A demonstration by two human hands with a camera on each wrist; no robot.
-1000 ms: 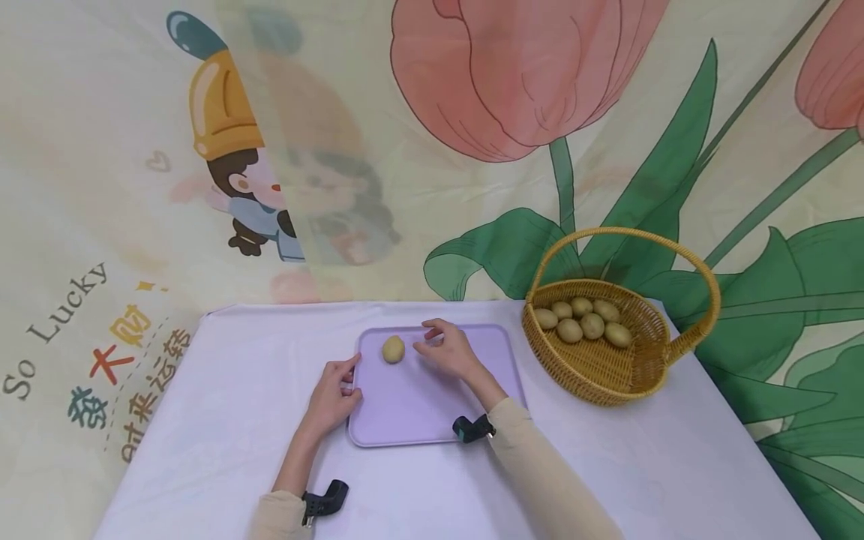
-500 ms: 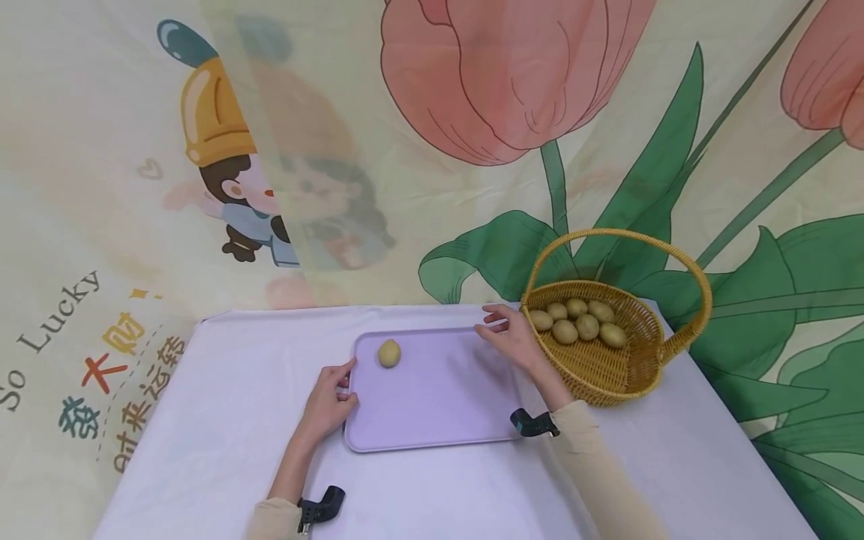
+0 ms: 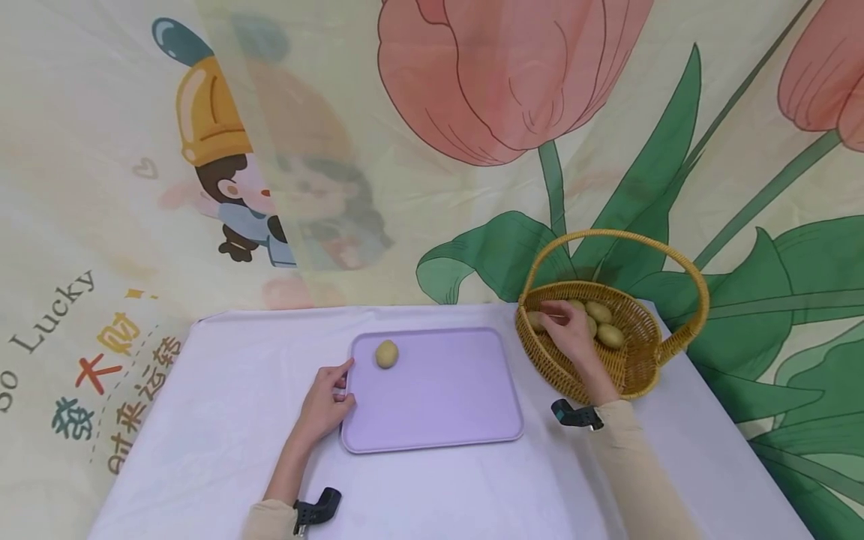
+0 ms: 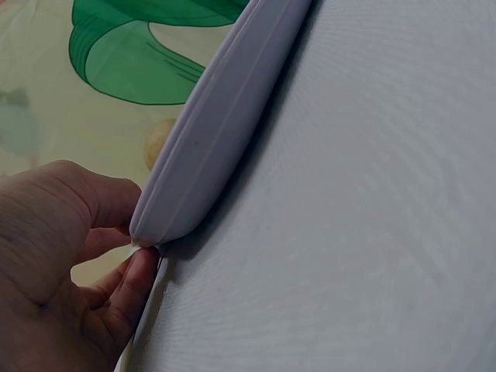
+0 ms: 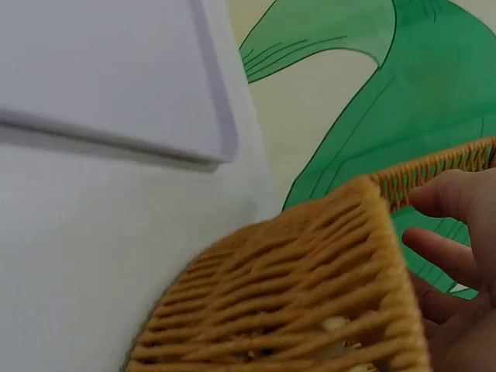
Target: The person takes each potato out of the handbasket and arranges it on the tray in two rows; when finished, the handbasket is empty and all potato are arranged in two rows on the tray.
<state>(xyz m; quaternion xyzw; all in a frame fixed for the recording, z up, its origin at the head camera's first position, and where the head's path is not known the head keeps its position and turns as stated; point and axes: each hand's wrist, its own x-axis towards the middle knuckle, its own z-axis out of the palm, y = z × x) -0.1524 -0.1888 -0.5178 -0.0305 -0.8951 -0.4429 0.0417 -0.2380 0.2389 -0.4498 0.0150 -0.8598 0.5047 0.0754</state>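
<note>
One potato [image 3: 387,354] lies near the far left corner of the purple tray [image 3: 439,397]. My left hand [image 3: 325,401] is at the tray's left rim; in the left wrist view its bent fingers grip the edge at a corner. Over the left part of the wicker basket [image 3: 628,367] hovers my right hand [image 3: 572,336], fingers spread and slightly bent. Several potatoes [image 3: 610,336] lie in the basket, partly hidden behind this hand. The right wrist view shows the hand inside the rim with nothing visible between thumb and fingers.
A white cloth covers the table [image 3: 202,420]. The basket's tall handle [image 3: 702,300] arches over it from the far left to the right side. Behind the table hangs a printed curtain [image 3: 472,225] with tulips.
My right hand has moved right, from beside the potato on the tray, across the tray and into the basket. The left hand stays at the tray's rim.
</note>
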